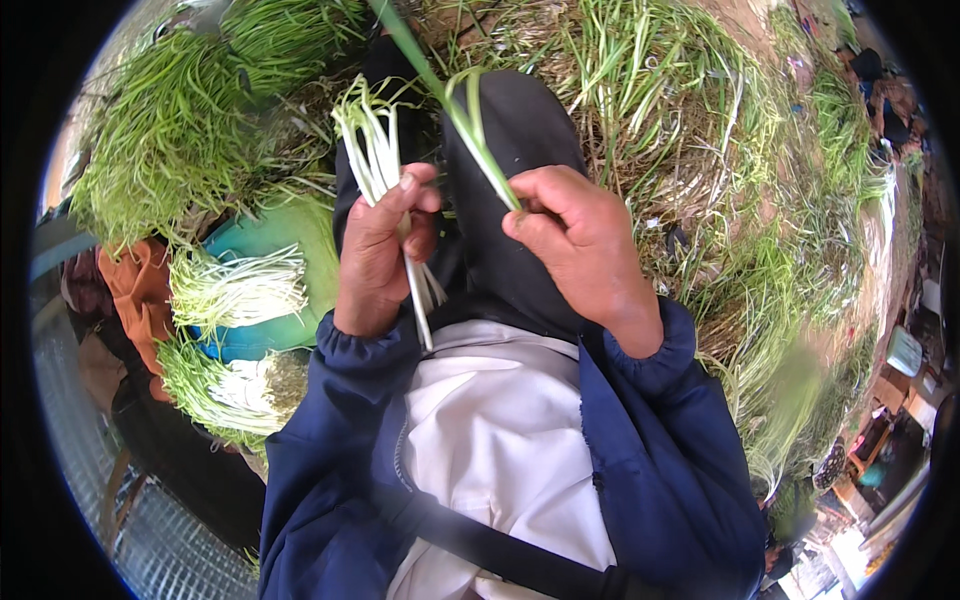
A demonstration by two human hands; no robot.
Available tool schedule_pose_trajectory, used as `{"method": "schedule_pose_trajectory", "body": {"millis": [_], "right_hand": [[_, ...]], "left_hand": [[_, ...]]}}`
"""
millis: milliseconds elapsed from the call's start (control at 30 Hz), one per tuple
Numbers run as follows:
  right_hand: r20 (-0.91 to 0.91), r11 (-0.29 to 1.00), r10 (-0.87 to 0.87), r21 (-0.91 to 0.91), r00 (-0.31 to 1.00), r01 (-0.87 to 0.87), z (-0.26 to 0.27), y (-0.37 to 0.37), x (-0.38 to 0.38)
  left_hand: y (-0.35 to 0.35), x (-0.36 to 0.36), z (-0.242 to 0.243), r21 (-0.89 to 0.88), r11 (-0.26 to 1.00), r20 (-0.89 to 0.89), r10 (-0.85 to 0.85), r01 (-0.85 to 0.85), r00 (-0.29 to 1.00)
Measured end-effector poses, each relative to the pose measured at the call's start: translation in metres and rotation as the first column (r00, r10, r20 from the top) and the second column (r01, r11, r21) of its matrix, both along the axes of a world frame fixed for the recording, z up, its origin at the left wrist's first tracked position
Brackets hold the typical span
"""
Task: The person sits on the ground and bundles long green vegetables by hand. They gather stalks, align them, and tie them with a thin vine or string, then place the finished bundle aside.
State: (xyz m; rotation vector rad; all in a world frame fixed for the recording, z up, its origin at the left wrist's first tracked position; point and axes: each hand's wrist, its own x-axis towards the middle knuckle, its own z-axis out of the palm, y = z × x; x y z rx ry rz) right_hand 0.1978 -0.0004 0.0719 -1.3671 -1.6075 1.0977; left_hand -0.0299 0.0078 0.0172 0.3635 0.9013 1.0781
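Note:
My left hand (386, 251) is closed around a small bundle of white-and-pale-green stalks (373, 150), which look like garlic chives or a similar allium. Their light ends fan out above the thumb, and several white ends hang below the fist towards my lap. Between the thumb and forefinger of my right hand (581, 232) is a green leafy stalk (480, 150) that slants up to the left over my knee. One pale leaf of it curls back near the bend. The two hands are apart, both above my dark trousers (517, 127).
Long green leaves lie heaped (172, 127) at the upper left. Below them, a bundle of white stalks (240, 285) rests on a green-and-blue surface (319, 262), with another bundle (247, 390) nearer me. Loose leaves and trimmings (675, 135) cover the ground on my right.

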Motion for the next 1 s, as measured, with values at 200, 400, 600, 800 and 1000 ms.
{"method": "schedule_pose_trajectory", "body": {"millis": [200, 400, 600, 800, 1000], "right_hand": [[0.112, 0.985, 0.171, -0.046, 0.979, -0.167, -0.001, -0.001, -0.027], [0.113, 0.982, 0.187, -0.052, 0.976, -0.183, -0.004, -0.005, -0.036], [0.107, 0.989, 0.148, -0.016, 0.983, -0.147, -0.007, -0.005, -0.041], [0.075, 0.991, 0.125, 0.030, 0.989, -0.128, -0.012, -0.002, -0.044], [-0.176, 0.999, 0.012, -0.042, 0.984, -0.020, -0.020, 0.001, -0.043]], "left_hand": [[-0.008, -0.001, 0.005, 0.113, 0.993, 0.027, 0.014, -0.017, 1.000], [-0.012, 0.001, 0.008, 0.097, 0.995, 0.003, -0.001, 0.000, 1.000], [-0.011, 0.003, 0.012, 0.064, 0.998, -0.031, 0.026, -0.024, 0.999], [-0.011, 0.006, 0.010, 0.067, 0.995, -0.062, 0.085, -0.080, 0.994], [-0.010, 0.013, 0.012, 0.102, 0.986, -0.131, 0.146, -0.133, 0.981]]}}
